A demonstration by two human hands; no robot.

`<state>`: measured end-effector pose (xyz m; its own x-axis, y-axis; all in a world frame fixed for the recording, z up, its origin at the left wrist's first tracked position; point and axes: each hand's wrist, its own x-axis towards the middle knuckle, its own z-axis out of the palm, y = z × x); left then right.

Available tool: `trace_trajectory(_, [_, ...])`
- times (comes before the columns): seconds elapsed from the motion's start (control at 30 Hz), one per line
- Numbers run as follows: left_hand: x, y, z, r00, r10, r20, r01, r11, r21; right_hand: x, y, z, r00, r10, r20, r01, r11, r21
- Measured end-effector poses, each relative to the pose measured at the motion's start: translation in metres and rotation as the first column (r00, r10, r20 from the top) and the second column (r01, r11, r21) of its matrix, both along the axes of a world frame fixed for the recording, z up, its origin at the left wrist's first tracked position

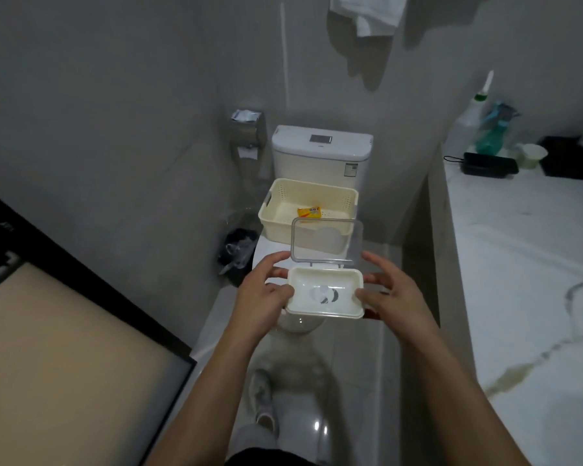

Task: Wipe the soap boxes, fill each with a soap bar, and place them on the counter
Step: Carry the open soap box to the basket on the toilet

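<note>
A cream soap box (325,306) is held in the air over the toilet, its clear hinged lid (327,242) standing open at the far side. The box holds no soap. My left hand (266,290) grips its left edge with thumb on the rim. My right hand (391,290) holds the right edge the same way. Behind it a cream perforated basket (276,210) sits on the closed toilet, with one yellow wrapped soap bar (309,212) inside. The marble counter (519,264) runs along the right.
A toilet tank (322,153) stands against the back wall, a paper holder (246,129) to its left and a dark bin (238,247) below. Bottles (485,129), a black tray (490,164) and a cup (534,154) sit at the counter's far end. A towel (367,11) hangs above.
</note>
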<state>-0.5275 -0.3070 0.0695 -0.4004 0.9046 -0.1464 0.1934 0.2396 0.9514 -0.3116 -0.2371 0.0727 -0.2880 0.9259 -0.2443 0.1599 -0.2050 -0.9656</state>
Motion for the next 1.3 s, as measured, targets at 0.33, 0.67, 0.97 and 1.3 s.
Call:
trace_trajectory(0.33, [-0.079,0.151,-0.048,0.987,-0.147,0.065,0.152,0.985,-0.085,-0.075,0.117,-0.042,0.983,-0.174,0.061,0.178,0.982,-0.063])
trace_trajectory(0.67, [-0.158,0.264,-0.115,0.959,-0.263,0.105,0.279,0.942,-0.186,-0.149,0.208,-0.094,0.938,-0.207,0.278,0.240,0.967,-0.090])
trace_trajectory(0.97, [-0.166,0.290,-0.223,0.970,-0.230,0.077,0.242,0.929,-0.280,-0.175,0.244,-0.209,0.885,-0.166,0.434,0.245,0.961,-0.130])
trace_trajectory(1.3, [-0.158,0.308,-0.342,0.992,-0.125,-0.028,0.107,0.929,-0.355,-0.186,0.267,-0.341,0.904,-0.164,0.395,0.230,0.965,-0.125])
